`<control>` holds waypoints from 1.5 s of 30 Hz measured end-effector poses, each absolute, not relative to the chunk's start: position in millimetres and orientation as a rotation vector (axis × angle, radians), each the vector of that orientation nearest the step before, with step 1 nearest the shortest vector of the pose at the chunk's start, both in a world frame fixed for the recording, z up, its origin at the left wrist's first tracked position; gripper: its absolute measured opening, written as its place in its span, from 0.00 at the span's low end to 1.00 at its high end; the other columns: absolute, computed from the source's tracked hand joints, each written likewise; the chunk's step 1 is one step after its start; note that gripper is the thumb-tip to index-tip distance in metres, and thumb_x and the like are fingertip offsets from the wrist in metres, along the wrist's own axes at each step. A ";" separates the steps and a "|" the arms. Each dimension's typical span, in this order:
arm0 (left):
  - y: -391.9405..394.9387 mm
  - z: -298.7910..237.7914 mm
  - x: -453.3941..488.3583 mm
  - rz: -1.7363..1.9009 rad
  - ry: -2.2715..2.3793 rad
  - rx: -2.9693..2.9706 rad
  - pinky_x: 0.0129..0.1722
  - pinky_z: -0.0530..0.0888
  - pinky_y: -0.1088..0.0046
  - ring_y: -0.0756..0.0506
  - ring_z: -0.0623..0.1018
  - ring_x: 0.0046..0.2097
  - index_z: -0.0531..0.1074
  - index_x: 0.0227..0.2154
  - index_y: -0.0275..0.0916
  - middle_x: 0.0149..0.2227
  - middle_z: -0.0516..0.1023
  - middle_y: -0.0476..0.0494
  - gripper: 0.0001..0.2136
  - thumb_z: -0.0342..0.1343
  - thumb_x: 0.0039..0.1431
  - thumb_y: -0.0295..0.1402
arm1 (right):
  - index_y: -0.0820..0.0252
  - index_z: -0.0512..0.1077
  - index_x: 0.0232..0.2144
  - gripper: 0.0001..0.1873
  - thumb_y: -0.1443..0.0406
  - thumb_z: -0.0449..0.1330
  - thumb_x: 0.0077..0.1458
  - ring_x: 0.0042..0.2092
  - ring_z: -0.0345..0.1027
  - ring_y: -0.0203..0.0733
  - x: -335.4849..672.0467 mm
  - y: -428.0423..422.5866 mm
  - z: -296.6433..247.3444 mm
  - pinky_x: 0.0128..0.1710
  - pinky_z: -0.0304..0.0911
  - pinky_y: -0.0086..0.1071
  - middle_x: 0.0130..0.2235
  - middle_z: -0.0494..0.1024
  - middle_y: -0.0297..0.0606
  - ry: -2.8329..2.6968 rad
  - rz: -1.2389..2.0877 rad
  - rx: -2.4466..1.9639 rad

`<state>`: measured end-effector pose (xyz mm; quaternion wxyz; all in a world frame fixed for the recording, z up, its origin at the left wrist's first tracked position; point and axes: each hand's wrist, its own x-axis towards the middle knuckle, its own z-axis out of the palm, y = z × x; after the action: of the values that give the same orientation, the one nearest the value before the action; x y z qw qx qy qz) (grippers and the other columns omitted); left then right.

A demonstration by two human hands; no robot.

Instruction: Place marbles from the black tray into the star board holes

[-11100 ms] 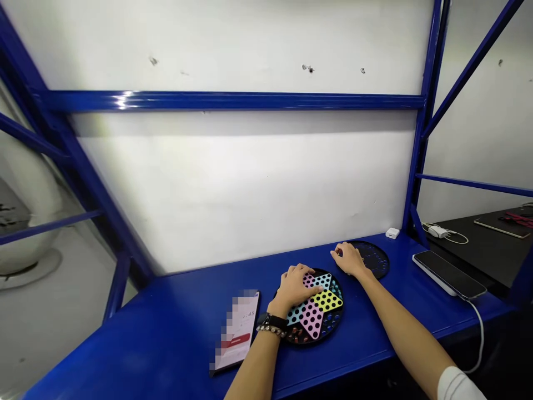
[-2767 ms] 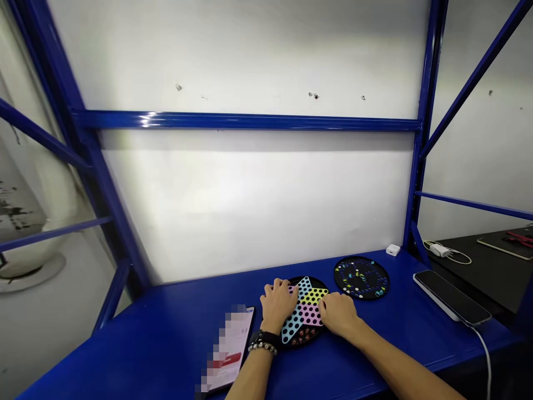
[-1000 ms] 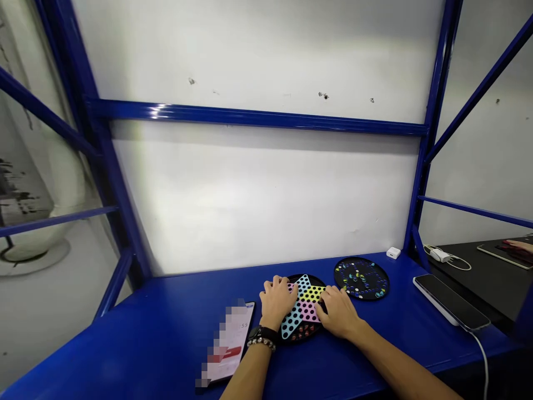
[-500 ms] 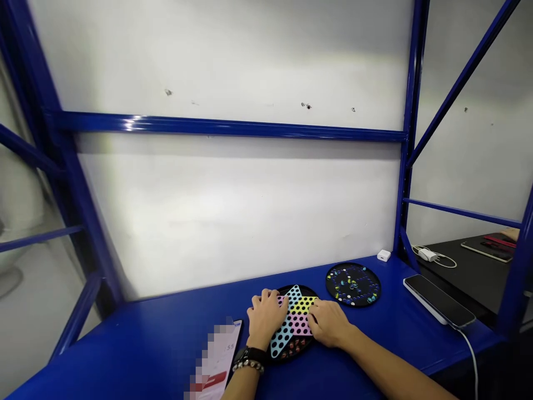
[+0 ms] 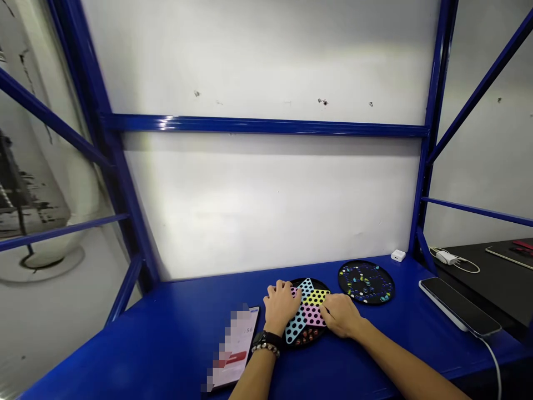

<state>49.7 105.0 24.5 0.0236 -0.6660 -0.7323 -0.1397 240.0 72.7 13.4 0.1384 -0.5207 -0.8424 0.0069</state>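
A star-shaped Chinese checkers board [image 5: 313, 314] in light blue, yellow and pink, with rows of black holes, lies over a round black tray [image 5: 321, 283]. Reddish pieces [image 5: 308, 335] show in the tray below the star's lower edge. My left hand [image 5: 281, 306] rests on the left side of the board, fingers spread and thumb on its surface. At the right side, my right hand [image 5: 342, 315] has its fingers curled on the board's edge; their tips are partly hidden. A dark band and a bead bracelet circle my left wrist.
Right of the board lies a second round black tray [image 5: 366, 282] with blue, green and white marbles. A lit phone [image 5: 239, 353], partly pixelated, is left of my left wrist. Another phone [image 5: 460, 303] sits on a white stand with a cable. A white charger [image 5: 398, 255] stands near the blue post.
The view has shifted, so everything appears further right. Both hands keep their places on the board, which has not visibly moved on the table.
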 end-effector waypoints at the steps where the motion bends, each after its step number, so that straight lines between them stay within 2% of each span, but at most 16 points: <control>1: 105.2 24.5 49.8 -0.426 -2.269 -2.059 0.49 0.68 0.55 0.32 0.69 0.56 0.75 0.52 0.38 0.57 0.73 0.33 0.21 0.45 0.67 0.43 | 0.60 0.79 0.31 0.24 0.62 0.45 0.68 0.38 0.74 0.41 240.3 74.1 12.2 0.37 0.57 0.31 0.39 0.82 0.43 -2.434 0.018 -1.507; 5: 105.0 26.2 50.6 -0.420 -2.282 -2.057 0.50 0.68 0.56 0.33 0.69 0.57 0.75 0.53 0.39 0.57 0.72 0.34 0.21 0.46 0.66 0.43 | 0.60 0.76 0.28 0.24 0.61 0.45 0.68 0.36 0.72 0.40 241.0 80.6 3.9 0.36 0.55 0.31 0.37 0.81 0.43 -2.367 0.059 -1.498; 8: 104.7 27.5 50.6 -0.432 -2.292 -2.077 0.51 0.68 0.55 0.32 0.68 0.57 0.75 0.53 0.38 0.58 0.72 0.33 0.21 0.45 0.67 0.43 | 0.59 0.71 0.24 0.24 0.59 0.45 0.69 0.31 0.68 0.38 242.3 88.9 -4.8 0.32 0.52 0.30 0.31 0.79 0.39 -2.215 0.183 -1.454; 11: 105.0 27.6 50.0 -0.437 -2.292 -2.093 0.51 0.68 0.54 0.31 0.69 0.56 0.75 0.53 0.37 0.58 0.72 0.32 0.22 0.45 0.67 0.44 | 0.57 0.61 0.18 0.30 0.55 0.38 0.71 0.26 0.61 0.37 250.6 100.1 -8.7 0.28 0.49 0.31 0.22 0.71 0.35 -1.952 0.341 -1.410; 14: 105.7 27.0 49.4 -0.428 -2.294 -2.091 0.51 0.68 0.54 0.31 0.68 0.56 0.74 0.54 0.38 0.58 0.72 0.32 0.22 0.45 0.66 0.44 | 0.55 0.55 0.16 0.32 0.52 0.35 0.70 0.24 0.58 0.37 270.9 109.7 -2.8 0.27 0.47 0.32 0.19 0.65 0.34 -1.710 0.335 -1.490; 17: 106.1 26.5 49.1 -0.444 -2.291 -2.096 0.50 0.68 0.54 0.31 0.68 0.57 0.75 0.53 0.38 0.58 0.72 0.32 0.22 0.45 0.66 0.44 | 0.56 0.60 0.19 0.30 0.52 0.39 0.70 0.28 0.64 0.40 297.6 114.7 7.8 0.31 0.51 0.33 0.23 0.71 0.36 -1.592 0.209 -1.648; 19: 106.4 25.9 49.0 -0.462 -2.286 -2.101 0.50 0.68 0.54 0.31 0.68 0.56 0.75 0.53 0.38 0.57 0.72 0.32 0.22 0.45 0.66 0.43 | 0.56 0.66 0.24 0.27 0.52 0.41 0.69 0.36 0.69 0.44 312.8 116.5 12.8 0.37 0.55 0.34 0.31 0.76 0.40 -1.567 0.119 -1.755; 22: 107.3 24.9 48.9 -0.464 -2.286 -2.096 0.50 0.68 0.54 0.32 0.68 0.56 0.75 0.53 0.38 0.57 0.72 0.32 0.22 0.46 0.65 0.43 | 0.55 0.72 0.34 0.24 0.52 0.41 0.69 0.49 0.67 0.52 324.8 118.0 15.5 0.47 0.58 0.41 0.44 0.78 0.45 -1.541 0.073 -1.838; 25: 108.4 24.7 49.1 -0.450 -2.292 -2.090 0.50 0.68 0.54 0.32 0.68 0.56 0.75 0.53 0.39 0.57 0.72 0.32 0.21 0.46 0.65 0.44 | 0.55 0.72 0.41 0.25 0.52 0.38 0.70 0.53 0.65 0.52 320.7 114.8 16.6 0.51 0.58 0.44 0.51 0.75 0.45 -1.525 0.123 -1.745; 28: 108.1 25.7 49.7 -0.450 -2.303 -2.093 0.51 0.68 0.53 0.31 0.68 0.57 0.75 0.53 0.39 0.58 0.72 0.33 0.22 0.46 0.65 0.44 | 0.55 0.72 0.40 0.23 0.52 0.41 0.70 0.49 0.66 0.48 300.1 102.4 17.5 0.51 0.60 0.41 0.48 0.76 0.43 -1.717 0.209 -1.476; 31: 106.3 27.0 50.4 -0.475 -2.298 -2.104 0.50 0.68 0.53 0.31 0.68 0.57 0.74 0.54 0.40 0.58 0.72 0.33 0.22 0.47 0.65 0.44 | 0.55 0.72 0.37 0.19 0.50 0.50 0.67 0.47 0.67 0.45 269.8 84.1 16.4 0.50 0.61 0.39 0.45 0.76 0.40 -2.083 0.357 -1.182; 34: 104.7 27.5 50.8 -0.492 -2.277 -2.102 0.50 0.68 0.54 0.32 0.69 0.56 0.72 0.56 0.43 0.58 0.72 0.36 0.22 0.47 0.65 0.44 | 0.55 0.73 0.39 0.18 0.48 0.61 0.60 0.49 0.66 0.48 246.1 70.8 14.5 0.52 0.60 0.43 0.46 0.76 0.39 -2.292 0.304 -1.136; 36: 104.2 27.4 51.0 -0.493 -2.276 -2.097 0.50 0.68 0.55 0.32 0.69 0.56 0.72 0.57 0.44 0.58 0.72 0.36 0.21 0.46 0.65 0.43 | 0.55 0.73 0.42 0.20 0.48 0.64 0.57 0.50 0.65 0.50 240.1 68.2 14.1 0.53 0.59 0.45 0.47 0.76 0.40 -2.314 0.243 -1.186; 41: 104.2 27.5 52.2 -0.474 -2.310 -2.063 0.50 0.67 0.52 0.30 0.69 0.57 0.73 0.56 0.41 0.58 0.72 0.33 0.22 0.47 0.65 0.45 | 0.53 0.73 0.46 0.19 0.49 0.61 0.60 0.55 0.63 0.53 250.4 77.5 14.5 0.56 0.57 0.50 0.54 0.73 0.43 -2.333 0.147 -1.282; 45: 102.9 29.9 51.9 -0.478 -2.312 -2.014 0.50 0.66 0.52 0.31 0.70 0.56 0.74 0.54 0.41 0.56 0.74 0.34 0.22 0.48 0.64 0.46 | 0.54 0.73 0.46 0.14 0.54 0.56 0.65 0.55 0.63 0.52 266.6 88.7 13.6 0.54 0.58 0.47 0.53 0.73 0.44 -2.212 0.026 -1.471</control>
<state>51.9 102.9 29.9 0.0190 -0.6489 -0.7449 -0.1539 266.6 88.7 13.6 0.2400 -0.5375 -0.8084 0.0095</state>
